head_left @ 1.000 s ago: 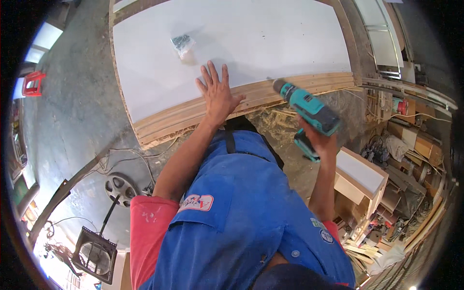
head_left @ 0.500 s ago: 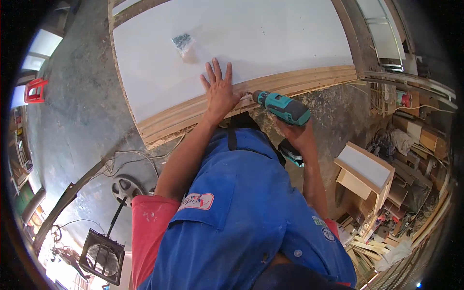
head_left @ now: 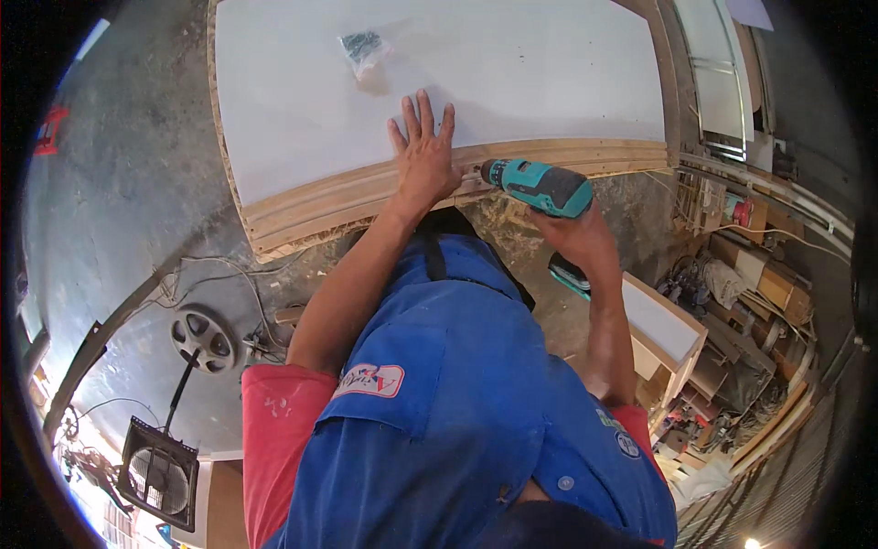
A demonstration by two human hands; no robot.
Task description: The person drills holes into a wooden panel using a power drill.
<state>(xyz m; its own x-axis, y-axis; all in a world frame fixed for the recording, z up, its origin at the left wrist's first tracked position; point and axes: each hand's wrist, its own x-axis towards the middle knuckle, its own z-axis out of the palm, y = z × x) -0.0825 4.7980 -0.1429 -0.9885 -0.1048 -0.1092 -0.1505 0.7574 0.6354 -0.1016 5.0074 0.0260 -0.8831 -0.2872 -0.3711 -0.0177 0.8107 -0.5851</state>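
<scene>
My left hand (head_left: 423,156) lies flat with fingers spread on the near edge of a large white board (head_left: 512,64), which tops a stack of wooden panels (head_left: 320,206). My right hand (head_left: 578,236) grips a teal cordless drill (head_left: 540,186) by its handle. The drill's tip points left, against the wooden edge of the stack right beside my left hand. A small clear bag of dark screws (head_left: 362,48) lies on the white board, farther back from my left hand.
A standing fan (head_left: 160,471) and a round fan base (head_left: 203,337) with cables sit on the concrete floor at the left. A small white-topped wooden cabinet (head_left: 658,329) stands at the right, with wood offcuts and clutter behind it.
My right hand has brought the drill down and leftward, from out in the air to the wooden edge beside my left hand. The left hand has stayed pressed on the board.
</scene>
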